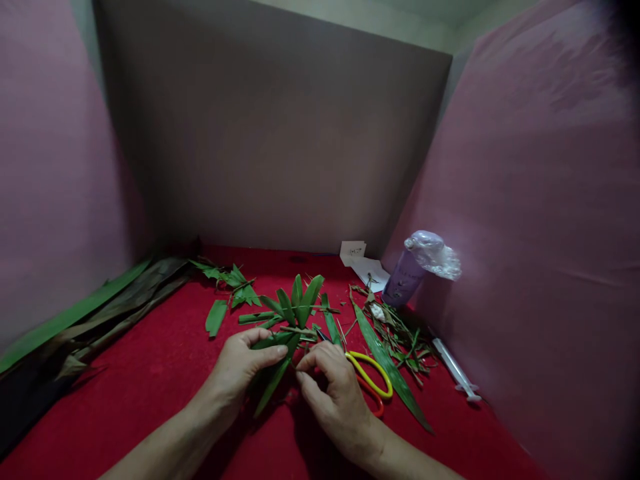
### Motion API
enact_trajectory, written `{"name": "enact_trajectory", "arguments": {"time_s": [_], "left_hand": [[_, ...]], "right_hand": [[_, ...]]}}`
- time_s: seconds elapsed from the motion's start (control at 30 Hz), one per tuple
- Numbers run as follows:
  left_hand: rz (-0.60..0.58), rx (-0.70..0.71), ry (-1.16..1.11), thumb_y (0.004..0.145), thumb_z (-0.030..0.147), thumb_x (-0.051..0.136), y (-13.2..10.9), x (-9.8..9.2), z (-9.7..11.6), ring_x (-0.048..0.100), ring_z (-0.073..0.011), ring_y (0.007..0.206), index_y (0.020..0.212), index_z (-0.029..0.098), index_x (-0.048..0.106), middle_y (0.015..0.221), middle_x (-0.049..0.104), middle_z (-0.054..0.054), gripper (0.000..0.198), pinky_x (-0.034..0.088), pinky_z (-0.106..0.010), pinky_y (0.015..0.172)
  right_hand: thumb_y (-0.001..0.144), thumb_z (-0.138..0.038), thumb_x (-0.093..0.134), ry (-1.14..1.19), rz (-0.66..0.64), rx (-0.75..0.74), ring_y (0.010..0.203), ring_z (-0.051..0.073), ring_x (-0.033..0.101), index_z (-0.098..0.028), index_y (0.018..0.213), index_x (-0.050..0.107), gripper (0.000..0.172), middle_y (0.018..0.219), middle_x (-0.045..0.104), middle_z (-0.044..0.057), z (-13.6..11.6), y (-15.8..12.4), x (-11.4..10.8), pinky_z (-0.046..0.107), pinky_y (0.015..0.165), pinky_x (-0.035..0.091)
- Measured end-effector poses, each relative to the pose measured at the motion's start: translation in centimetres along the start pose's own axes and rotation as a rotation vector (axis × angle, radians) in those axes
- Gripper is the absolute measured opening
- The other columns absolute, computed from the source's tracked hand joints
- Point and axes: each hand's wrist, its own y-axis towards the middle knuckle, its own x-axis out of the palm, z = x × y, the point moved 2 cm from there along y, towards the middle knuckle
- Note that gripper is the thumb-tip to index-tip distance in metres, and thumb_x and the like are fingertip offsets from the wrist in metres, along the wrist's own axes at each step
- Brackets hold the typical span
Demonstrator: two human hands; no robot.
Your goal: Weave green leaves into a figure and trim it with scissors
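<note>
1. Green leaf cluster point(295, 310) sits just left of the scissors point(371, 379); left hand point(243, 368) pinches one of its leaves, right hand point(336, 392) pinches the base.
2. Risk: opposed pulls could tear it.
3. Scissors lie against the right hand; a knock looks likely.

I see a red felt-covered tabletop point(150, 373) with cut green leaf pieces point(295, 303) mid-field and long dried brown leaves point(115, 300) along the left edge. Right side: yellow-and-red-handled scissors point(373, 380), long narrow green leaf blade point(390, 367), clear plastic syringe point(456, 369), lilac plastic bottle point(405, 277) — white paper cards point(367, 267) behind.
</note>
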Motion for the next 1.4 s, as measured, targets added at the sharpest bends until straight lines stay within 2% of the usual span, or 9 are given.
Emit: {"name": "enact_trajectory", "arguments": {"time_s": [0.4,0.6,0.83,1.1,1.4], "left_hand": [[-0.032,-0.013,0.019,0.059,0.022,0.076,0.0,0.0,0.5,0.06,-0.015,0.046,0.072,0.017,0.055,0.057,0.067,0.0,0.026,0.048,-0.028,0.048],[-0.007,-0.022,0.002,0.058,0.023,0.078,0.2,-0.3,0.5,0.06,-0.014,0.046,0.071,0.018,0.054,0.056,0.066,0.001,0.027,0.047,-0.025,0.048],[0.014,-0.018,-0.002,0.058,0.021,0.078,0.1,-0.3,0.6,0.065,-0.0171,0.051,0.074,0.016,0.056,0.06,0.07,-0.003,0.028,0.049,-0.026,0.05],[0.096,-0.002,-0.125,0.061,0.01,0.073,0.8,-0.7,1.3,0.065,-0.0153,0.051,0.075,0.015,0.06,0.062,0.07,-0.004,0.02,0.054,-0.024,0.052],[0.083,0.043,-0.124,0.059,0.01,0.074,0.8,-0.8,1.8,0.064,-0.0153,0.049,0.071,0.014,0.06,0.059,0.069,-0.003,0.019,0.053,-0.024,0.049]], "right_hand": [[0.08,-0.011,0.054,-0.01,0.012,0.004,0.072,0.015,0.052,-0.019,0.07,0.052,0.013,0.071,0.058,-0.001,0.0,-0.1,0.0,0.03,0.072,0.034],[0.079,-0.012,0.056,-0.026,0.027,0.004,0.069,0.015,0.052,-0.019,0.068,0.053,0.013,0.068,0.058,-0.001,-0.2,0.0,-0.1,0.03,0.07,0.035],[0.079,-0.013,0.056,-0.011,0.037,0.01,0.07,0.016,0.051,-0.019,0.07,0.056,0.012,0.069,0.058,0.001,-0.2,-0.1,0.0,0.03,0.068,0.036],[0.09,-0.02,0.044,0.074,0.231,0.06,0.079,0.017,0.053,-0.019,0.078,0.056,0.017,0.081,0.058,0.004,0.8,1.2,-2.0,0.03,0.073,0.04],[0.085,-0.015,0.047,-0.053,0.284,0.013,0.079,0.018,0.055,-0.019,0.081,0.06,0.014,0.081,0.06,0.004,2.1,1.7,-1.9,0.029,0.074,0.042]]}}
